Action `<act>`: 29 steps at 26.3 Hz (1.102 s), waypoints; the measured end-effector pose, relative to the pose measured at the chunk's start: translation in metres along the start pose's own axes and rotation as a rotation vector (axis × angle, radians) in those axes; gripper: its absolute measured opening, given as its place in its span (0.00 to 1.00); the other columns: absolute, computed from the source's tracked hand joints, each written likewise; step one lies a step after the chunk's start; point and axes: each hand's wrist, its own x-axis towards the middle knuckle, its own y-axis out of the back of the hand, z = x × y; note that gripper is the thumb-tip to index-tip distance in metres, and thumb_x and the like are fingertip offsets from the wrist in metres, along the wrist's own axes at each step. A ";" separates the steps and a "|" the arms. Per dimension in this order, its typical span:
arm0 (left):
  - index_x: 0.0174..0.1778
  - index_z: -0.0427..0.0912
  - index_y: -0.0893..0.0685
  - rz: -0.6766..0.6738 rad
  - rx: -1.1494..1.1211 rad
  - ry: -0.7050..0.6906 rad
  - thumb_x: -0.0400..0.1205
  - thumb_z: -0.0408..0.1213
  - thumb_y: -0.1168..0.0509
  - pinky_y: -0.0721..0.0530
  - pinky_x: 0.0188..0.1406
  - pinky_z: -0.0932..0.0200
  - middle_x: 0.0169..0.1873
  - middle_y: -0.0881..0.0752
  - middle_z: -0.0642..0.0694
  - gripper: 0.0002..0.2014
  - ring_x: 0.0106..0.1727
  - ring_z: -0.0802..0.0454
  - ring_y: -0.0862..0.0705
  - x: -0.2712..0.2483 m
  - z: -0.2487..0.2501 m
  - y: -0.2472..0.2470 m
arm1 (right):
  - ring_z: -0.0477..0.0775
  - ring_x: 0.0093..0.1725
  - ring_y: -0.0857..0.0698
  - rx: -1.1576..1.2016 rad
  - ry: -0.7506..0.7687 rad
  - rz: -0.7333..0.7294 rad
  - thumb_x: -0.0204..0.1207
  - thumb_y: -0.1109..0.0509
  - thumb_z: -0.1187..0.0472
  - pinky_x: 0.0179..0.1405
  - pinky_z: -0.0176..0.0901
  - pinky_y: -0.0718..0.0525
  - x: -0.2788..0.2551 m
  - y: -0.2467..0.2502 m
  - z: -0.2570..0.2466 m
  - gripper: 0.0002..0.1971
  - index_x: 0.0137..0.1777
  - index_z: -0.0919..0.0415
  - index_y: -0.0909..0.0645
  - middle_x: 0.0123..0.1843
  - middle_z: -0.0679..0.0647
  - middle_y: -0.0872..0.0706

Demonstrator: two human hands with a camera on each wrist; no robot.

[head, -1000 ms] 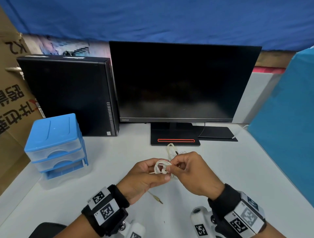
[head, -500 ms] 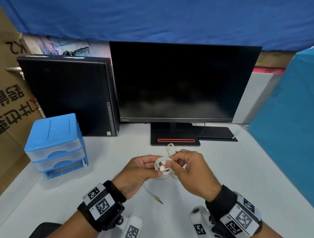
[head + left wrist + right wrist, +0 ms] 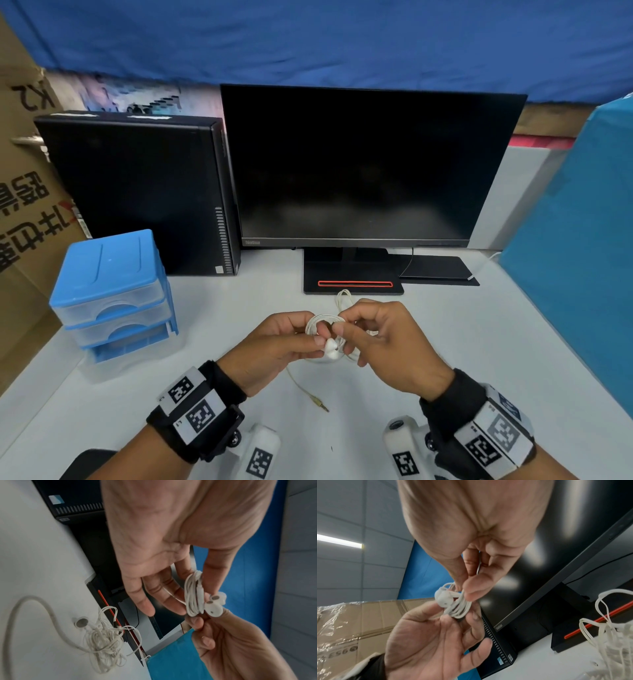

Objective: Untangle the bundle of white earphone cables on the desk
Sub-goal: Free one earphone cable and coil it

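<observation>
In the lower middle of the head view, the left hand and the right hand meet just above the white desk. Between them is a small neat coil of white cable with two earbuds at its end. The left hand pinches the coil with thumb and first finger, and its other fingers hang loose. The right hand pinches the same coil from the other side, close to the earbuds.

In the lower left of the left wrist view, a messy tangle of white cables lies on the desk with one more earbud beside it. A thin cable with a gold plug lies on the desk between the two wrists.

The step looks like working one earphone set free, with this coil already apart from the tangle. The big knot is not yet undone. Next, the hands likely need to put the coil down away from the tangle, then pull gently at loose loops. Pulling hard could make the knot tighter.
</observation>
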 end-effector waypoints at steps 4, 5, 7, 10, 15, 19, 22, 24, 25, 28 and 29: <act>0.51 0.37 0.10 0.074 0.138 0.018 0.76 0.46 0.28 0.16 0.63 0.46 0.47 0.09 0.44 0.16 0.53 0.48 0.12 0.001 -0.001 -0.009 | 0.53 0.37 0.15 -0.110 0.094 0.028 0.79 0.25 0.61 0.35 0.41 0.18 -0.001 -0.003 0.005 0.05 0.42 0.52 0.10 0.39 0.50 0.15; 0.50 0.35 0.11 0.090 0.156 0.022 0.76 0.43 0.27 0.15 0.61 0.46 0.45 0.09 0.45 0.14 0.51 0.49 0.11 0.002 -0.001 -0.010 | 0.52 0.38 0.16 -0.121 0.104 0.031 0.79 0.25 0.60 0.37 0.43 0.17 -0.001 -0.004 0.006 0.05 0.42 0.51 0.10 0.39 0.49 0.16; 0.49 0.31 0.16 0.094 0.160 0.024 0.77 0.32 0.26 0.12 0.57 0.45 0.43 0.10 0.45 0.09 0.49 0.48 0.11 0.001 -0.001 -0.010 | 0.51 0.39 0.17 -0.138 0.118 0.028 0.79 0.26 0.59 0.38 0.41 0.18 -0.002 -0.004 0.005 0.05 0.43 0.50 0.10 0.39 0.49 0.16; 0.50 0.29 0.17 0.047 0.124 0.000 0.74 0.19 0.26 0.12 0.51 0.52 0.43 0.11 0.41 0.11 0.48 0.45 0.11 0.000 -0.001 -0.011 | 0.48 0.39 0.18 -0.181 0.139 0.026 0.79 0.25 0.58 0.37 0.32 0.22 -0.003 -0.004 0.001 0.03 0.45 0.53 0.09 0.39 0.48 0.16; 0.52 0.38 0.13 0.084 0.394 -0.105 0.72 0.24 0.22 0.12 0.56 0.47 0.45 0.09 0.42 0.15 0.48 0.47 0.11 0.001 -0.001 -0.011 | 0.48 0.39 0.18 -0.285 0.153 0.042 0.79 0.26 0.53 0.39 0.39 0.19 -0.002 -0.004 0.007 0.05 0.44 0.50 0.10 0.38 0.45 0.17; 0.55 0.47 0.10 0.105 0.509 -0.139 0.73 0.35 0.20 0.14 0.59 0.54 0.49 0.08 0.48 0.15 0.51 0.52 0.10 0.000 0.007 -0.003 | 0.47 0.43 0.16 -0.467 0.203 -0.028 0.81 0.30 0.54 0.46 0.47 0.16 -0.002 0.000 0.009 0.06 0.47 0.49 0.11 0.42 0.42 0.16; 0.55 0.42 0.09 0.076 0.493 -0.102 0.75 0.31 0.23 0.12 0.57 0.50 0.47 0.07 0.45 0.13 0.50 0.46 0.09 0.002 0.011 0.001 | 0.46 0.46 0.17 -0.467 0.180 -0.087 0.81 0.30 0.54 0.48 0.45 0.16 -0.002 0.002 0.009 0.06 0.47 0.51 0.12 0.43 0.41 0.17; 0.57 0.40 0.10 0.003 0.455 -0.063 0.75 0.28 0.24 0.12 0.57 0.51 0.48 0.07 0.43 0.15 0.52 0.45 0.08 0.005 0.016 0.002 | 0.46 0.45 0.17 -0.408 0.147 -0.094 0.81 0.29 0.55 0.48 0.44 0.16 0.000 0.005 0.009 0.05 0.46 0.51 0.12 0.42 0.42 0.17; 0.58 0.39 0.10 -0.030 0.430 -0.054 0.74 0.28 0.24 0.12 0.57 0.54 0.49 0.07 0.43 0.16 0.52 0.46 0.08 0.008 0.018 0.002 | 0.47 0.44 0.17 -0.357 0.121 -0.090 0.81 0.29 0.56 0.46 0.43 0.16 0.001 0.009 0.009 0.05 0.45 0.52 0.12 0.42 0.44 0.17; 0.58 0.43 0.09 -0.075 0.384 -0.033 0.73 0.36 0.24 0.12 0.58 0.50 0.50 0.07 0.44 0.17 0.55 0.41 0.09 0.022 0.023 0.000 | 0.46 0.43 0.16 -0.262 0.051 -0.072 0.81 0.28 0.57 0.39 0.38 0.19 0.006 0.024 0.010 0.06 0.43 0.52 0.12 0.42 0.47 0.14; 0.59 0.45 0.09 -0.079 0.380 -0.025 0.74 0.39 0.24 0.13 0.59 0.44 0.51 0.07 0.43 0.17 0.56 0.36 0.11 0.027 0.023 -0.001 | 0.45 0.42 0.16 -0.247 0.041 -0.074 0.81 0.29 0.57 0.38 0.35 0.21 0.007 0.028 0.011 0.06 0.43 0.52 0.12 0.41 0.48 0.13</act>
